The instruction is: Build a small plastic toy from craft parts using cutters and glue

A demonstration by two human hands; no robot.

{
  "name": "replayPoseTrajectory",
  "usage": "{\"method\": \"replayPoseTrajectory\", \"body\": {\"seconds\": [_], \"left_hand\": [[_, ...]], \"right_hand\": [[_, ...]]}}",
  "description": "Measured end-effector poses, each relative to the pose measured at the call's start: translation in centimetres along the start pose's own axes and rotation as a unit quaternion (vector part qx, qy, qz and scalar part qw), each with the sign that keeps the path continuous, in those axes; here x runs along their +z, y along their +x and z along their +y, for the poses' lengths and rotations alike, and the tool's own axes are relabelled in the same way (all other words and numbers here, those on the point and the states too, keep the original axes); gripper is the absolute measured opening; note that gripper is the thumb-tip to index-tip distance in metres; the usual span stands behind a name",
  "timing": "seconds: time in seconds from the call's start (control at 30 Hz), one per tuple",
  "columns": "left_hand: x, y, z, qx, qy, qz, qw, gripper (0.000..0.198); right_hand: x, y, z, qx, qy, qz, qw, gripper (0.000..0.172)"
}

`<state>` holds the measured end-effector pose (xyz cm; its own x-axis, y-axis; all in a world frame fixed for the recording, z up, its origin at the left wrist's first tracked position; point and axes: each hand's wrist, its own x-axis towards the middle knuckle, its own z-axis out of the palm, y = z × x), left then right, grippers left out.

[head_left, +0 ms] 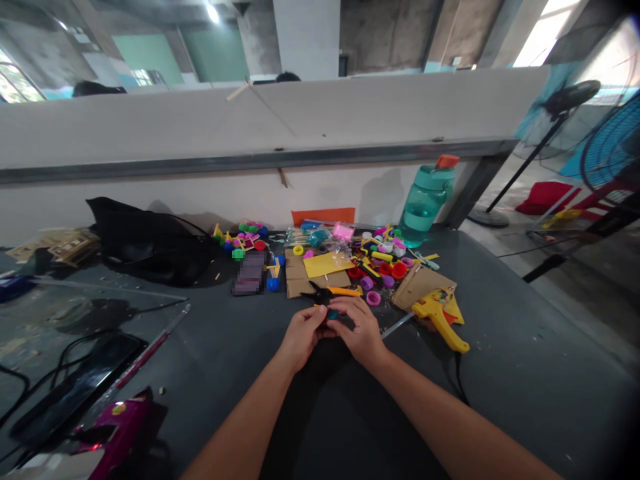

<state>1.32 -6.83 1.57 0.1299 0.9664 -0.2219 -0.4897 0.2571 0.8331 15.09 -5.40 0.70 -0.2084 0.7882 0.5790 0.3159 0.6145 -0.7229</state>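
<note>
Left hand [301, 338] and right hand [358, 328] close together, fingertips of both pinching small teal piece [332, 314] between them. Piece lies right of left hand, left of right hand; neither nearer. Pliers [324, 294] just beyond fingertips, long axis crosswise, orange grip [347, 291] toward right. Piece mostly covered by fingers: own axis, shape can't tell. Left fingertips' exact contact hard to make out.
</note>
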Motion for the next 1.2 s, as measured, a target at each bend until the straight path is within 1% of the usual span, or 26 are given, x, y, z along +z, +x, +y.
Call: {"method": "replayPoseTrajectory", "body": {"seconds": [0.1,0.23,0.33,0.4,0.5,0.57,0.67,0.77,0.83,0.93,1.0,1.1,1.2], "left_hand": [[0.05,-0.11,0.05,-0.002,0.004,-0.007,1.000,0.024],[-0.02,-0.11,-0.03,-0.007,0.009,-0.002,1.000,0.025],[-0.10,-0.04,-0.09,-0.006,0.007,0.000,1.000,0.026],[-0.11,-0.04,-0.11,-0.002,0.003,0.003,1.000,0.026],[-0.08,-0.13,-0.08,0.000,0.006,-0.008,1.000,0.024],[-0.05,-0.18,-0.05,-0.004,0.012,-0.009,1.000,0.022],[-0.05,-0.12,-0.06,-0.010,0.011,0.009,1.000,0.024],[-0.09,-0.02,-0.14,-0.002,0.002,0.016,1.000,0.025],[-0.09,-0.02,-0.18,0.002,0.001,0.010,1.000,0.024],[0.00,-0.12,-0.12,-0.005,0.012,-0.006,1.000,0.024],[0.07,-0.19,-0.06,-0.006,0.014,-0.008,1.000,0.023],[0.13,-0.21,0.01,-0.006,0.008,0.004,1.000,0.024],[0.09,-0.16,0.00,-0.006,0.003,0.007,1.000,0.025]], "right_hand": [[0.03,-0.01,-0.03,0.006,0.000,0.008,1.000,0.016],[-0.09,-0.01,-0.38,0.003,0.008,-0.009,1.000,0.027],[-0.15,0.03,-0.47,-0.006,0.004,-0.012,1.000,0.023],[-0.11,0.04,-0.37,-0.001,0.001,-0.003,1.000,0.018],[0.01,0.01,-0.17,0.011,-0.001,0.006,1.000,0.015],[0.02,-0.03,-0.18,0.007,0.002,0.003,1.000,0.019],[-0.08,-0.04,-0.38,-0.003,0.004,-0.015,1.000,0.028],[-0.14,-0.01,-0.46,-0.004,0.001,-0.017,1.000,0.022],[-0.09,0.01,-0.35,0.000,0.000,-0.007,1.000,0.017],[0.03,-0.01,-0.15,0.005,-0.002,0.004,1.000,0.016],[0.05,-0.03,-0.16,0.006,-0.003,0.005,1.000,0.019],[-0.03,-0.04,-0.40,0.003,-0.002,-0.012,1.000,0.028],[-0.11,-0.02,-0.55,-0.009,-0.004,-0.019,1.000,0.023]]}}
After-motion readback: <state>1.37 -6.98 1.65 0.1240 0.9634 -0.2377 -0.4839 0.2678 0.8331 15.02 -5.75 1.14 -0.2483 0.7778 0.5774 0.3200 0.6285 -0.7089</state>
